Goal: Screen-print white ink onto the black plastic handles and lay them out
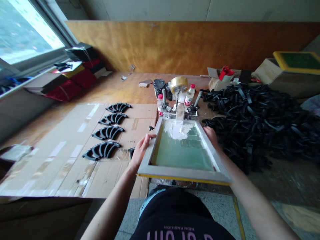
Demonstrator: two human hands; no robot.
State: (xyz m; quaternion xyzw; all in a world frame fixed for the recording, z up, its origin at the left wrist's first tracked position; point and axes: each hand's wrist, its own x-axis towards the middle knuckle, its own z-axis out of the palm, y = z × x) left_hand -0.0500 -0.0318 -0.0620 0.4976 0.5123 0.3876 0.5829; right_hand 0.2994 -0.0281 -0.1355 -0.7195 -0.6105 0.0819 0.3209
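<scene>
A screen frame [183,171] with a green mesh [182,151] lies in front of me, its near edge yellow underneath. White paste [178,131] covers the far part of the mesh, below a pale flat strip [179,115]. My left hand [143,148] grips the left side of the frame, thumb and fingers round its edge. On the opposite side, my right hand [212,136] holds the frame; its fingers are partly hidden by the rim. A metal clamp fixture [182,113] stands at the frame's far end.
Several curved black parts [102,150] lie in a column on cardboard [60,160] at left. A large heap of black parts [260,116] covers the right. Bottles [189,95], a dark tub [159,87] and a tape roll [179,83] stand behind the fixture. Boxes [280,75] sit back right.
</scene>
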